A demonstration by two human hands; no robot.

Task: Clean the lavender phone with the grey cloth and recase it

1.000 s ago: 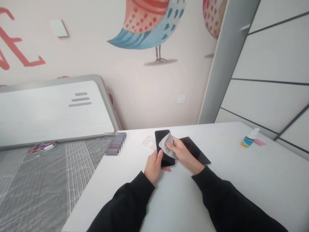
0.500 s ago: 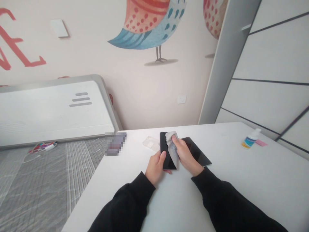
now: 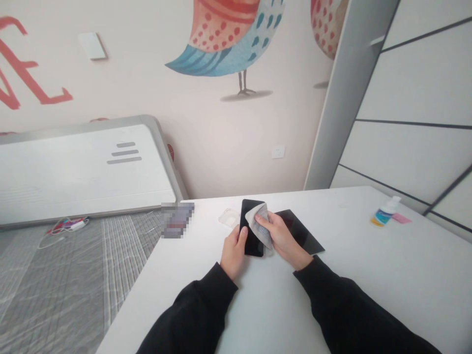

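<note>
My left hand [image 3: 233, 253] grips a black smartphone [image 3: 251, 240] along its lower left side, holding it upright on the white desk [image 3: 368, 275]. My right hand [image 3: 283, 240] pinches a grey microfibre cloth [image 3: 260, 226] and presses it on the phone's upper right screen. The cloth hides that part of the screen. Partly under my right hand lies a dark glass tablet [image 3: 303, 231]. Left of the phone sits a clear phone case [image 3: 229, 218].
A pixelated object [image 3: 177, 220] lies at the desk's far left corner. A small spray bottle [image 3: 385, 212] and a pink card [image 3: 401, 218] stand at the right. Left of the desk are a grey plaid bed [image 3: 66, 280], a charger cable [image 3: 68, 226] and a white panel [image 3: 84, 169].
The cloth has shifted from lying along the phone's right side to its upper right corner, baring more of the screen. The phone now leans slightly differently in my left hand.
</note>
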